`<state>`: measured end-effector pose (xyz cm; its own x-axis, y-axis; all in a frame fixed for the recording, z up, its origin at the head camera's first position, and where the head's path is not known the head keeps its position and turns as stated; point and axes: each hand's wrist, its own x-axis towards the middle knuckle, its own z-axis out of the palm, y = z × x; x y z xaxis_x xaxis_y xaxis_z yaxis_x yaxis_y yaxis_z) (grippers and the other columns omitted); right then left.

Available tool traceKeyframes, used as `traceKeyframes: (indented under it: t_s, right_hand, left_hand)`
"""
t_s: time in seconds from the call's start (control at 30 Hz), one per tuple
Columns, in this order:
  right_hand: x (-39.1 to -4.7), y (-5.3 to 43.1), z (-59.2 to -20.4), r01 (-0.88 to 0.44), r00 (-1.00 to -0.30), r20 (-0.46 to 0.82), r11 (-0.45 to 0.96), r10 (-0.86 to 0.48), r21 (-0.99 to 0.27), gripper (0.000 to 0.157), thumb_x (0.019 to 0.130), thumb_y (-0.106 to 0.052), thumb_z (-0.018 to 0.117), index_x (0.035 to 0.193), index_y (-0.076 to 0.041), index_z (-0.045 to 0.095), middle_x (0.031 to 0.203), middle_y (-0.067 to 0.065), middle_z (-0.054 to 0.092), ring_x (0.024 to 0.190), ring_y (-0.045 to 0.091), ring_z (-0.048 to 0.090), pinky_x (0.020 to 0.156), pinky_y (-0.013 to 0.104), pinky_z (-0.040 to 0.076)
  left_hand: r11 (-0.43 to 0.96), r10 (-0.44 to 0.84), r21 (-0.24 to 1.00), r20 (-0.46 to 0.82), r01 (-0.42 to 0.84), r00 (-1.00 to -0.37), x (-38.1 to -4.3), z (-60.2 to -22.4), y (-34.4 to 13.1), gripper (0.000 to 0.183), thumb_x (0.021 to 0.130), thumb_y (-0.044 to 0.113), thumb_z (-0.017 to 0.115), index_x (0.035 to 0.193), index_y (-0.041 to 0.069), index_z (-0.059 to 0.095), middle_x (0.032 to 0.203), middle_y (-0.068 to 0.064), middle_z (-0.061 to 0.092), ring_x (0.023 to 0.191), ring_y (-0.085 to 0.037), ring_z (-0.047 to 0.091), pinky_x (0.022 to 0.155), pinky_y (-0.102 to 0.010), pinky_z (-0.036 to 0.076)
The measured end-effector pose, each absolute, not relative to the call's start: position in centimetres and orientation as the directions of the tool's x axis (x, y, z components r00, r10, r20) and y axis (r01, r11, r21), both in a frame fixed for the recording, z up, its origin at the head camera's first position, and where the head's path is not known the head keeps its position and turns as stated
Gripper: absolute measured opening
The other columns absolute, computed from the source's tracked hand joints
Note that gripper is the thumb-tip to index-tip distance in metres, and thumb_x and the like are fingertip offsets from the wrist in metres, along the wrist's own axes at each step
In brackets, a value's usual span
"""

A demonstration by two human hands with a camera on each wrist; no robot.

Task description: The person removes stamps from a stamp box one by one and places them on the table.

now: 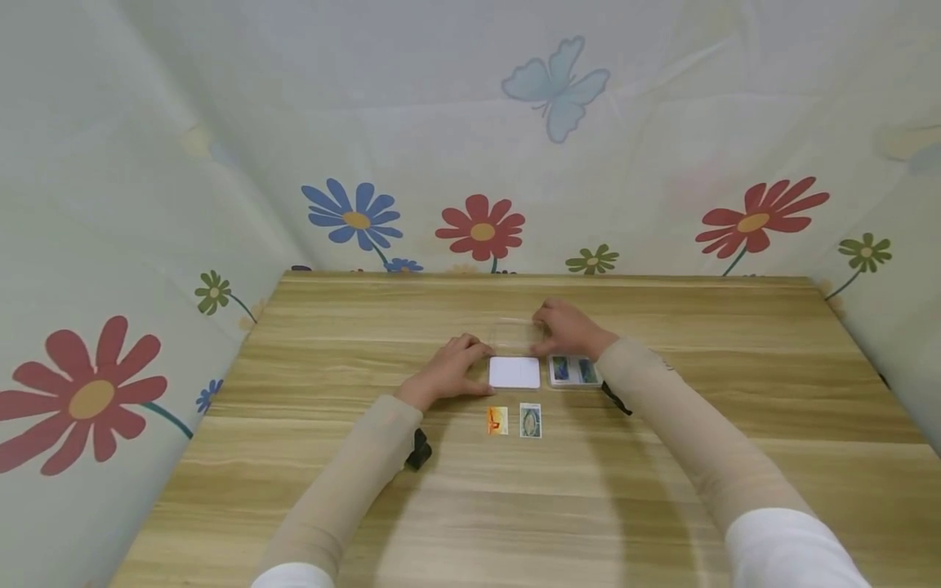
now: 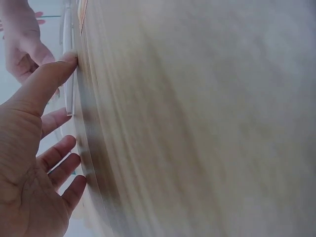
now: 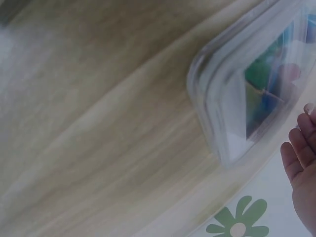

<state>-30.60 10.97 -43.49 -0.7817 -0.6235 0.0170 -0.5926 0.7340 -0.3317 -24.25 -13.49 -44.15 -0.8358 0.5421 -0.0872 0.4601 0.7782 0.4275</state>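
Observation:
In the head view, my left hand holds the left end of a flat clear case with a white card in it, thumb at the near corner and index finger at the far one. The left wrist view shows its other fingers spread loosely. Just beyond the white card, a clear plastic lid is held at its right side by my right hand, between thumb and fingers. Two small stamps lie nearer on the table: an orange one and a blue-green one.
A second clear case with dark picture stamps inside sits right of the white card, under the right wrist. The wooden table ends at a flower-printed cloth behind and at the sides.

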Motion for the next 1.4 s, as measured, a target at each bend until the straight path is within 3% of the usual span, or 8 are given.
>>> traceKeyframes:
  t_s: [0.33, 0.9, 1.4]
  right_hand:
    - [-30.2, 11.3, -42.9, -0.631, -0.759, 0.061, 0.709, -0.648, -0.314, 0.062, 0.071, -0.04, 0.073, 0.111, 0.006, 0.06, 0.106, 0.018, 0.059, 0.096, 0.03, 0.055, 0.088, 0.043, 0.044]
    - [-29.2, 10.5, -42.4, -0.64, -0.747, 0.094, 0.675, -0.658, -0.367, 0.062, 0.07, -0.042, 0.074, 0.111, 0.003, 0.061, 0.104, 0.014, 0.057, 0.096, 0.027, 0.054, 0.088, 0.041, 0.045]
    - [-27.4, 10.9, -42.0, -0.618, -0.759, 0.045, 0.696, -0.65, -0.366, 0.065, 0.071, -0.046, 0.073, 0.112, 0.002, 0.06, 0.108, 0.014, 0.057, 0.101, 0.027, 0.052, 0.091, 0.041, 0.044]
  left_hand:
    - [0.778, 0.541, 0.433, -0.094, 0.455, -0.836, -24.4, -44.8, -13.8, 0.058, 0.074, 0.043, 0.073, 0.123, 0.02, 0.054, 0.124, -0.008, 0.047, 0.114, -0.024, 0.043, 0.099, -0.041, 0.035]
    - [0.771, 0.532, 0.467, -0.098, 0.433, -0.841, -24.5, -44.8, -14.3, 0.062, 0.072, 0.04, 0.075, 0.124, 0.014, 0.053, 0.125, -0.011, 0.046, 0.115, -0.026, 0.042, 0.099, -0.042, 0.035]
    - [0.766, 0.523, 0.497, -0.116, 0.407, -0.844, -24.6, -44.2, -13.9, 0.069, 0.072, 0.039, 0.076, 0.128, 0.009, 0.05, 0.127, -0.011, 0.044, 0.116, -0.026, 0.041, 0.101, -0.042, 0.035]
